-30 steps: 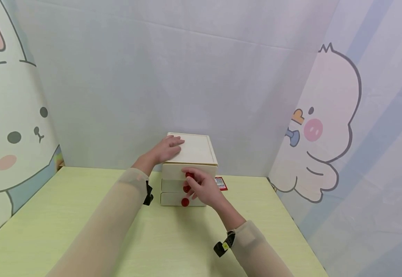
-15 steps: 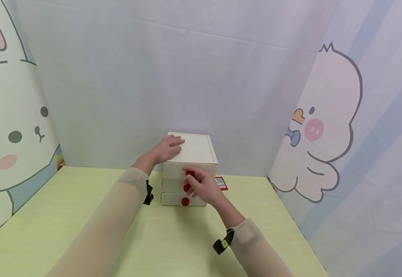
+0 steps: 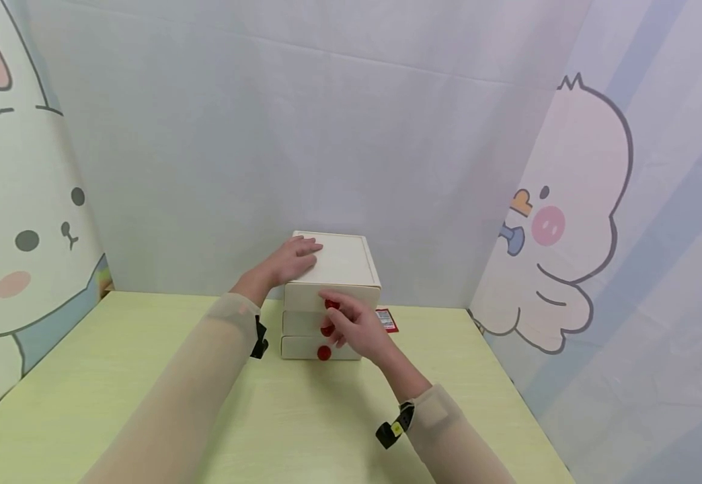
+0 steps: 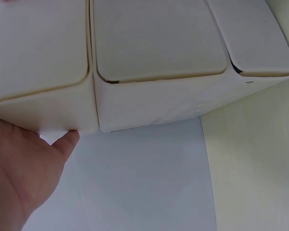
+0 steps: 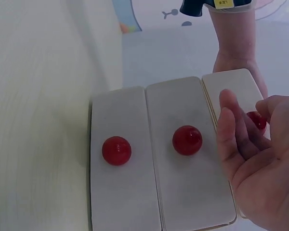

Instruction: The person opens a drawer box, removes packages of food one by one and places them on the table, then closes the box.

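Note:
A small cream drawer cabinet with three stacked drawers stands against the back of the table. Across the left part of its top lies my left hand, fingers spread; in the left wrist view, the thumb touches the cabinet's side. At the front, my right hand pinches the red knob of the top drawer between thumb and index finger. The other fingers are bent in front of the middle drawer. Below are the middle red knob and the bottom red knob. All three drawers look pushed in.
A red-and-white label card lies on the pale yellow-green table, right of the cabinet. Behind it hangs a grey-white curtain, with cartoon animals printed on the left and right side panels. Each wrist wears a black strap.
The top drawer's front has moved back slightly against the cabinet, closing a thin gap, with the right hand on its knob. The left hand has stayed in place.

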Tool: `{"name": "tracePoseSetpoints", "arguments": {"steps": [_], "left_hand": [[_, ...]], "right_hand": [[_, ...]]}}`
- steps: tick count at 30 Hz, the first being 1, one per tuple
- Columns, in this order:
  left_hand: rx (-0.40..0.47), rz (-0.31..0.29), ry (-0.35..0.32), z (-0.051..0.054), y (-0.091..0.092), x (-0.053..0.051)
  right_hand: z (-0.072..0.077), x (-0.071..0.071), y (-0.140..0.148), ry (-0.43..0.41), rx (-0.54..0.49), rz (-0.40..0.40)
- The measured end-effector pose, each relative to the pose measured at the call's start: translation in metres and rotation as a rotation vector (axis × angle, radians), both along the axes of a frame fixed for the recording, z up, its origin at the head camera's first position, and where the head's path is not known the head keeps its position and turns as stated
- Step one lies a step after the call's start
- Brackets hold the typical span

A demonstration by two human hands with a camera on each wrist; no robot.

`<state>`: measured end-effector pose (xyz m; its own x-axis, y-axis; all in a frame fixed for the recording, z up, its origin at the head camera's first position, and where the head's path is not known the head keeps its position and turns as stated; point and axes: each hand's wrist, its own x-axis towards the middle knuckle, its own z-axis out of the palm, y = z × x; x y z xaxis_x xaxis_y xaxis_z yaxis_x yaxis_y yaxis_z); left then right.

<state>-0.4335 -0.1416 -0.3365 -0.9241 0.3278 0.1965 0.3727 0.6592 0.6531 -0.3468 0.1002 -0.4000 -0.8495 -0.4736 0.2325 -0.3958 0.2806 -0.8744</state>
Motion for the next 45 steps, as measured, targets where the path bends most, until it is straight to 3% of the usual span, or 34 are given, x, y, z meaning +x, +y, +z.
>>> {"name": "tracePoseSetpoints", "arguments": {"steps": [9, 23, 45], "left_hand": [[-0.028, 0.003, -0.032, 0.005, 0.002, -0.002], [-0.058, -0.004, -0.040, 0.010, 0.003, -0.004], [-0.056, 0.014, -0.036, 0.007, 0.002, -0.005]], "right_hand": [[-0.014, 0.005, 0.012, -0.044, 0.075, 0.079], [-0.038, -0.008, 0.015, -0.083, 0.134, -0.011], [-0.060, -0.018, 0.001, -0.141, -0.050, -0.037]]}}
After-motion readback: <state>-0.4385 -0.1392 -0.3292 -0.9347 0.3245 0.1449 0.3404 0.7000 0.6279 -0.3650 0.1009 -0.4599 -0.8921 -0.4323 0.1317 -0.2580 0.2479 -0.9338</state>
